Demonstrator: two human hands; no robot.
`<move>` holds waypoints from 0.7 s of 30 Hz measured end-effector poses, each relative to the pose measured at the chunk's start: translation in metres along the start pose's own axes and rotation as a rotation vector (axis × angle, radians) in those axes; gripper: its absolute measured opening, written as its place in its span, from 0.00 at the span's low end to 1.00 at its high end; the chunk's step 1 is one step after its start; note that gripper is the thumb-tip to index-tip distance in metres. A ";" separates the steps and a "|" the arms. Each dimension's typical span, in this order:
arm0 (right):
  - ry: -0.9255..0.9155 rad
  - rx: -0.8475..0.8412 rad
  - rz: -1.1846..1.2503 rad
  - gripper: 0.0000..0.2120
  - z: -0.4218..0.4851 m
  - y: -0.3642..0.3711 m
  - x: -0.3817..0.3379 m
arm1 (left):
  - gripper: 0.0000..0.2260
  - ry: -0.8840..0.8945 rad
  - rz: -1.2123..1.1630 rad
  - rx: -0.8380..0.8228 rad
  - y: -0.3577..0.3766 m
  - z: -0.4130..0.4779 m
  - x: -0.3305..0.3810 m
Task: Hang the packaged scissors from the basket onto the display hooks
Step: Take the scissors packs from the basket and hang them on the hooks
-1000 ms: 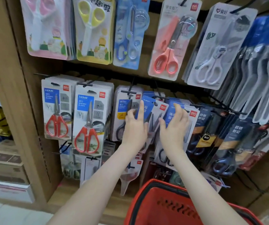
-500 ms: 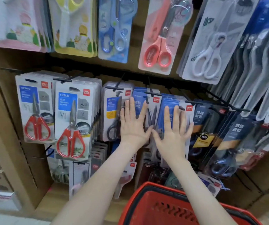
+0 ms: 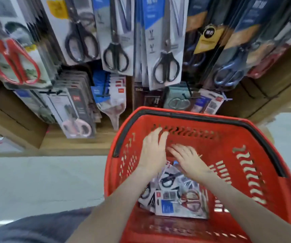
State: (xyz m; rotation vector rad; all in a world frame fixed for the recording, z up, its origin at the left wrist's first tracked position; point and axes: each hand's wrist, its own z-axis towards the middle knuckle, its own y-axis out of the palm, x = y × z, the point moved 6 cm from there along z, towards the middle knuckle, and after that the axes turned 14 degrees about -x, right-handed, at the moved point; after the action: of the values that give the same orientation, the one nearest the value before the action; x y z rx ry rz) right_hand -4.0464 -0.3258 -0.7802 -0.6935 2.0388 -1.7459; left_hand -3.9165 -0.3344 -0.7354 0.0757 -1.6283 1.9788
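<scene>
A red plastic basket point(image 3: 257, 151) with a black handle sits in front of me. Several packaged scissors point(image 3: 178, 202) lie in a loose pile at its bottom, among them a black-handled pair and a red-handled pair. Both of my hands are inside the basket above the pile, blurred by motion. My left hand point(image 3: 152, 151) has its fingers straight and holds nothing. My right hand point(image 3: 187, 159) is spread just over the packs, also with nothing in it. Above the basket, packaged scissors on display hooks point(image 3: 165, 50) hang in rows.
The wooden display shelf point(image 3: 78, 142) runs below the hanging packs, with a lower row of small scissors packs point(image 3: 72, 111) at its left. Pale floor point(image 3: 41, 181) lies left of the basket. My dark trouser leg point(image 3: 36, 228) shows at the bottom left.
Both hands have left the hanging packs on the display and dropped down into the basket. My view has tilted down from the hooks to the basket.
</scene>
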 end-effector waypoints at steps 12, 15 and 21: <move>-0.047 -0.709 -0.005 0.38 -0.018 0.198 0.050 | 0.36 -0.491 0.019 -1.224 0.214 -0.094 -0.064; -0.057 -0.686 0.076 0.41 -0.006 0.210 0.054 | 0.43 -0.605 -0.094 -1.219 0.228 -0.100 -0.078; -0.017 -0.789 0.068 0.44 0.001 0.206 0.066 | 0.60 -0.851 -0.307 -1.057 0.225 -0.101 -0.094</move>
State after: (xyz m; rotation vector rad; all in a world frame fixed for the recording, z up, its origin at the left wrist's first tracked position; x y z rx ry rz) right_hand -4.1261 -0.3415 -0.9807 -0.8234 2.6927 -0.8424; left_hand -3.9100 -0.2999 -0.9965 0.7671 -2.7676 0.6505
